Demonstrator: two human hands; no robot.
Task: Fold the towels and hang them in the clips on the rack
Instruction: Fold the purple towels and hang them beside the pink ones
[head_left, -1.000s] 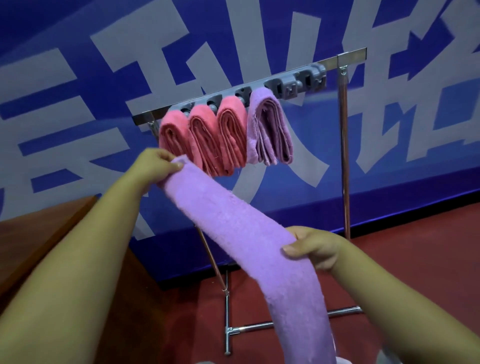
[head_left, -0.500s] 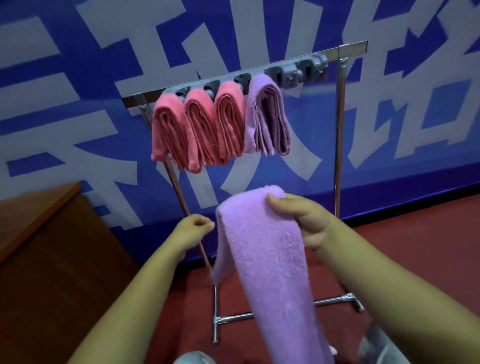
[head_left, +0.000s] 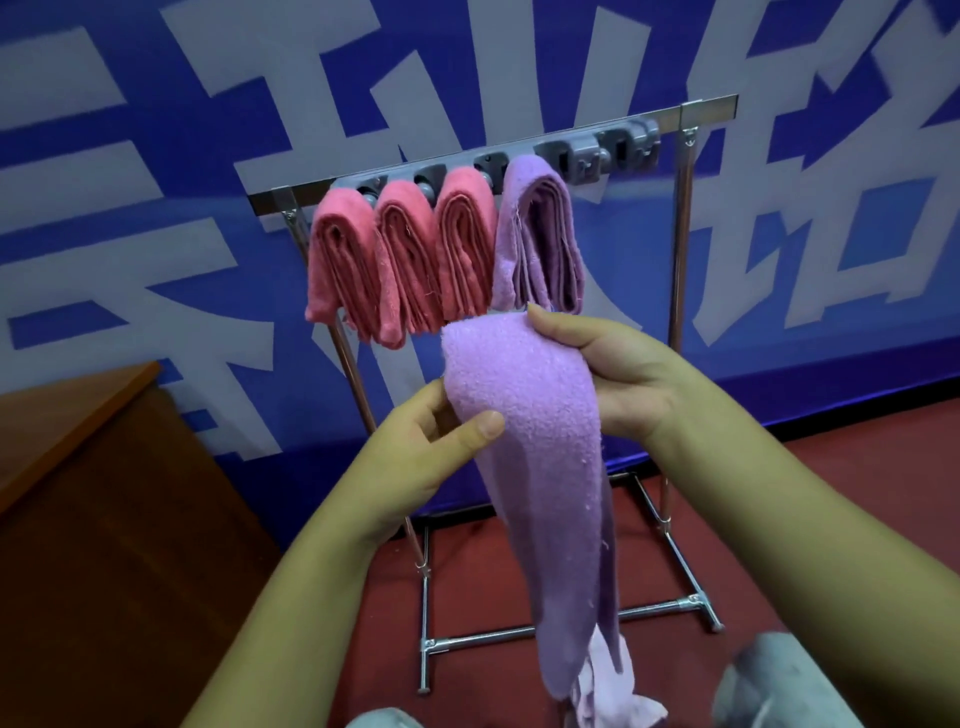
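We pinched the purple towel (head_left: 540, 431) at mid-frame: our left hand (head_left: 415, 457) curled round its left edge, thumb on top, while our right hand (head_left: 618, 374) gripped the folded upper end. Both forearms reached in from below. The towel hung just below the rack (head_left: 685, 218) with its four clipped towels (head_left: 441, 254).

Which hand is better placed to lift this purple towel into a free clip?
Right hand, likely: it grips the purple towel's folded top, nearer the free clips.
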